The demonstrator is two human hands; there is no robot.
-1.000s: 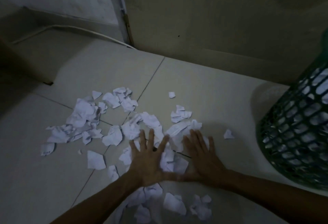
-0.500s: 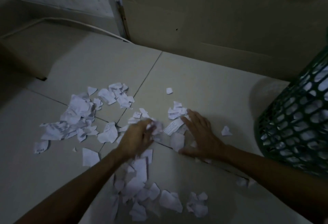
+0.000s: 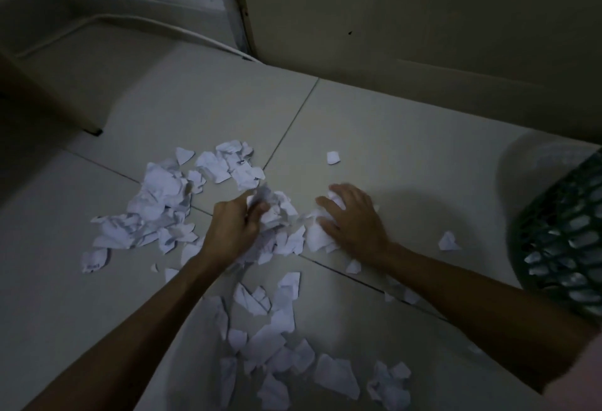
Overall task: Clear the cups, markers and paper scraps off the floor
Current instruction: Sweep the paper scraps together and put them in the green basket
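Dim throughout, colours washed to grey and blue.

Across most of the frame: pale tiled floor [image 3: 407, 136], grout lines crossing near the centre. Along the top: wall [image 3: 423, 3] and a door edge or frame [image 3: 237, 3], too dark to tell which. Upper left: a pale cable [image 3: 136, 21] curving along the skirting. Left edge: a dark slab-like shape [image 3: 49, 97], cut off and unidentifiable.

Right edge: green mesh basket [image 3: 560, 234], cut off by the frame, pale bits visible through the lattice, standing well apart from the hands.

Spread from centre left down to the bottom edge: white paper scraps [image 3: 156, 202], torn and crumpled, some hidden under both forearms; a few stray pieces lying apart at centre right.

Centre: left hand [image 3: 233, 226], fingers curled round a bunched clump of scraps, fingertips buried in paper. Just right of it: right hand [image 3: 353, 216], blurred, fingers bent over a few scraps and pulling them against the floor; grip partly hidden by the back of the hand.
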